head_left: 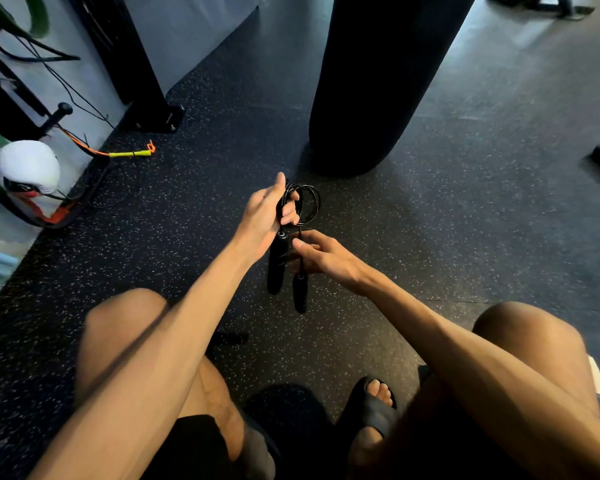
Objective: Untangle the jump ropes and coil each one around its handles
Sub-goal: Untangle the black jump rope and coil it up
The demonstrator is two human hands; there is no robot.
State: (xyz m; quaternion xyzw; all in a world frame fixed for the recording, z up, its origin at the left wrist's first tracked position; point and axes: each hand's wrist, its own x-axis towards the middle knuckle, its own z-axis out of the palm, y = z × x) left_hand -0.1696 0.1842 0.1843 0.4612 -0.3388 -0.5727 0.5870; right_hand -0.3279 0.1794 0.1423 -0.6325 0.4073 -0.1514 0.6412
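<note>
My left hand [269, 216] grips a black jump rope, its fingers curled round a bundle of rope loops [309, 204] that stick out above the fist. One black handle [277, 265] hangs down from that hand. My right hand [321, 254] pinches the thin cord just above the second black handle [300, 292], which dangles below it. A second jump rope with a yellow-green handle [129, 154] and orange cord lies on the floor at the far left, by the wall.
A black punching bag [378, 81] hangs straight ahead, close beyond my hands. A black rack post [135, 71], a white boxing glove [28, 164] and straps crowd the left wall. My knees and a sandalled foot [374, 407] fill the foreground on the speckled rubber floor [464, 220].
</note>
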